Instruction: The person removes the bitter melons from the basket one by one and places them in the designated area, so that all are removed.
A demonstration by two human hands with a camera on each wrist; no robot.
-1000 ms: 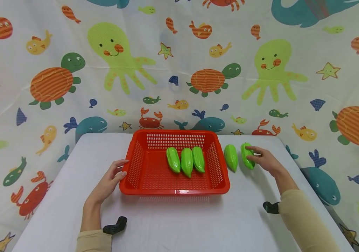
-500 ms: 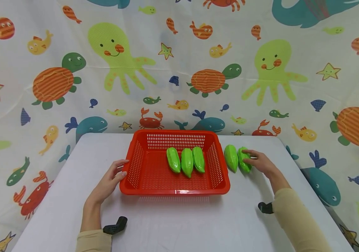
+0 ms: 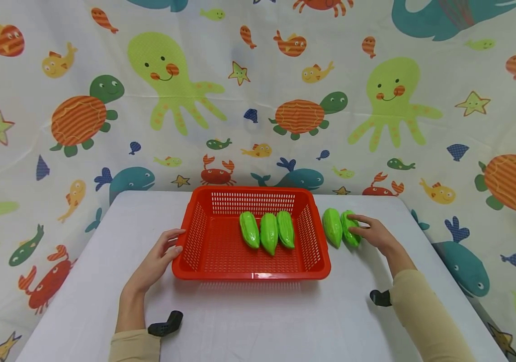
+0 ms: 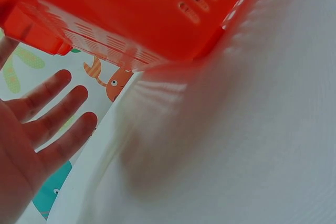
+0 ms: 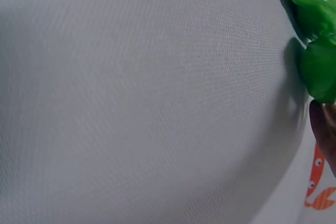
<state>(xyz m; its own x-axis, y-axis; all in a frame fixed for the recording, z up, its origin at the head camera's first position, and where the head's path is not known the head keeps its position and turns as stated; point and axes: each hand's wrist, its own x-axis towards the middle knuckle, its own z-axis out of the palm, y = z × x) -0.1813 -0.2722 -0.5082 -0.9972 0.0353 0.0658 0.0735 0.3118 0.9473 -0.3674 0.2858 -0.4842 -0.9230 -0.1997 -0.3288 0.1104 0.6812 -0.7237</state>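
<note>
A red plastic basket [image 3: 251, 275] stands on the white table. Three bright green, glossy, ridged vegetables with tapered ends lie inside it, one being the middle vegetable [image 3: 269, 234]. My left hand [image 3: 156, 261] touches the basket's left rim; the left wrist view shows its fingers [image 4: 68, 140] straight and spread. Outside the basket, beside its right wall, lies another green vegetable [image 3: 332, 228]. Right next to that one, my right hand [image 3: 375, 234] holds a fifth-looking twin, the outer green vegetable [image 3: 347, 221], at its right side. In the right wrist view a fingertip [image 5: 319, 119] meets its end.
The white table [image 3: 249, 322] narrows toward the back, where a curtain [image 3: 249, 50] printed with sea animals hangs. Black wrist cameras [image 3: 166, 324] sit at both sleeves. The basket's right wall rises close beside the vegetables lying outside.
My right hand has moved the outer green vegetable left and slightly nearer, up beside its neighbour. Over the last half second it has barely moved. The left hand and basket have stayed put.
</note>
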